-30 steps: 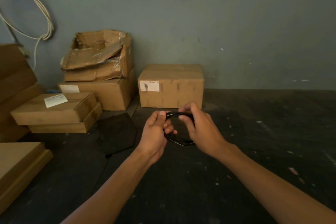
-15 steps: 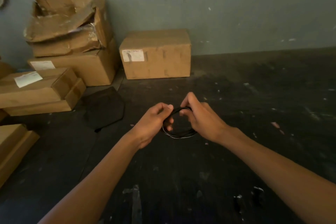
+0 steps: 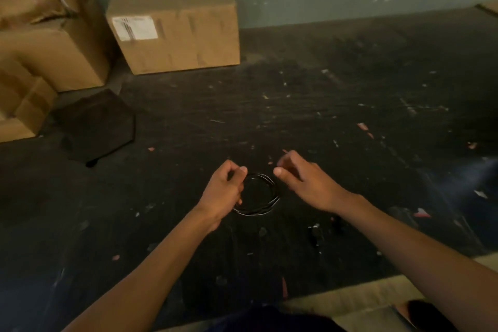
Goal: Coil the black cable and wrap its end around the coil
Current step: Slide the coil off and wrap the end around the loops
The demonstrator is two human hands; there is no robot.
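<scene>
- Head view: dark scuffed floor [image 3: 323,116] runs to a grey wall; boxes [image 3: 172,27] stand far left, well apart from the work.
- Coil [image 3: 256,194] sits between both hands, near centre.
- Left hand [image 3: 223,194] curls at the coil's left side, seemingly holding it; right hand [image 3: 304,180], loosely curled, is just beside it, holding nothing.
- Coiling looks done; whether the end is wrapped, I cannot tell.
- Open floor right and far.

Cable [image 3: 256,207]: black, thin, with a slight gloss catching light along its loops, beside my left hand [image 3: 225,191]. Floor [image 3: 323,121]: dark, matt, rough and scuffed with pale flecks. Box [image 3: 175,27]: plain brown cardboard, matt, bearing a white paper label [image 3: 134,27].
</scene>
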